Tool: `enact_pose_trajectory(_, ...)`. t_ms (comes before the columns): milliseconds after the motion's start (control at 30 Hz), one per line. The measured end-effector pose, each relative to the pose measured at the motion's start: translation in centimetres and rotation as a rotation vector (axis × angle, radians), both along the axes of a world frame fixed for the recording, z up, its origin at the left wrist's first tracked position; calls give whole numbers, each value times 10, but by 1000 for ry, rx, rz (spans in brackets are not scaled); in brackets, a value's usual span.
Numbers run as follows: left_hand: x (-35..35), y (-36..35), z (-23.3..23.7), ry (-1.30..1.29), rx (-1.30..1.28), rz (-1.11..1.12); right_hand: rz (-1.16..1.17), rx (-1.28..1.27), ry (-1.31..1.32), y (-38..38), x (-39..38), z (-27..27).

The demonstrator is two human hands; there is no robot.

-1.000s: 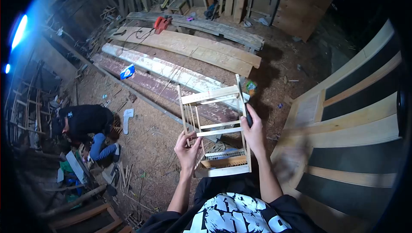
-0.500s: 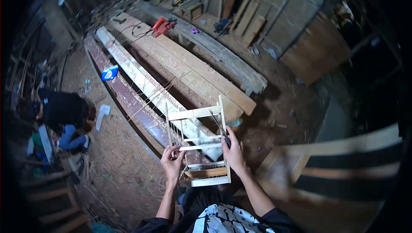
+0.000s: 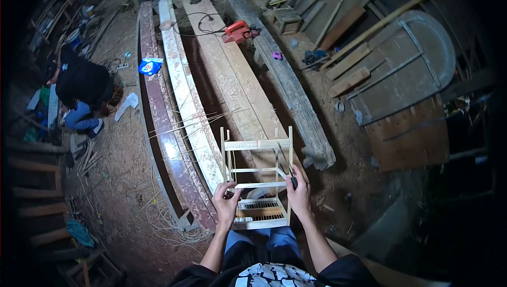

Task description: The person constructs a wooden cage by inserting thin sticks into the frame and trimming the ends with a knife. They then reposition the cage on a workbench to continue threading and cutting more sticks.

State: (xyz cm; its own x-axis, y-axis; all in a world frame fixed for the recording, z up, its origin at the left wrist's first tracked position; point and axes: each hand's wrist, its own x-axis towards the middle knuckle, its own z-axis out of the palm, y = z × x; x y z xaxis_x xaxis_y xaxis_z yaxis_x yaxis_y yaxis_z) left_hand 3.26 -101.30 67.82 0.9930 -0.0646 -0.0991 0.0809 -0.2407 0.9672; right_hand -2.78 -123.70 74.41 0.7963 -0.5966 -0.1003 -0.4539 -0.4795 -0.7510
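Note:
I hold a small wooden cage frame (image 3: 257, 145) of pale slats and thin bamboo bars upright in front of me. My left hand (image 3: 226, 205) grips its left post and bars. On the right post rests my right hand (image 3: 299, 195), which also holds a thin dark-handled tool (image 3: 289, 173) pointing up along the frame. The frame's base (image 3: 260, 214) has a row of fine bars. Thin bamboo sticks (image 3: 193, 122) lie across the planks beyond it.
Long planks (image 3: 232, 76) lie side by side on the sawdust floor. A red power tool (image 3: 236, 31) with its cord rests on one. A person in dark clothes (image 3: 82, 83) crouches at the left. A blue packet (image 3: 150, 66), boards and a round wooden panel (image 3: 412, 70) lie around.
My view has swung to the right and the planks now run straight away from me. The striped door panel has left the view. Both hands kept hold of the frame.

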Motion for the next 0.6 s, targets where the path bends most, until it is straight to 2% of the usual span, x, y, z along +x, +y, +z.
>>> enact_pose_trajectory(67, -1, -21, -9, 33, 15, 43, 56, -62, 16, -24, 10, -8)
enact_pose_trajectory(167, -6, -54, -26, 193, -148, 186, 114, -40, 35, -59, 26, -12)
enact_pose_trajectory(267, -1, -81, -2, 238, -246, 296, 228, 45, 16, -90, 48, 4)
enact_pose_trajectory(333, 2, -99, 7, 283, -320, 401, 430, -92, -62, -118, 61, 4)
enact_pose_trajectory(367, 2, -106, 7, 275, -301, 426, 525, -68, -183, -134, 65, -10)
enact_pose_trajectory(433, -3, -120, 28, 299, -286, 470, 562, -31, -168, -148, 71, -3)
enact_pose_trajectory(467, -7, -127, 29, 308, -389, 504, 586, -16, -166, -152, 73, -1)
enact_pose_trajectory(500, -9, -134, 36, 271, -330, 519, 577, 165, -227, -153, 79, -6)
enact_pose_trajectory(600, -18, -147, 55, 173, -264, 552, 599, 180, -232, -165, 76, -2)
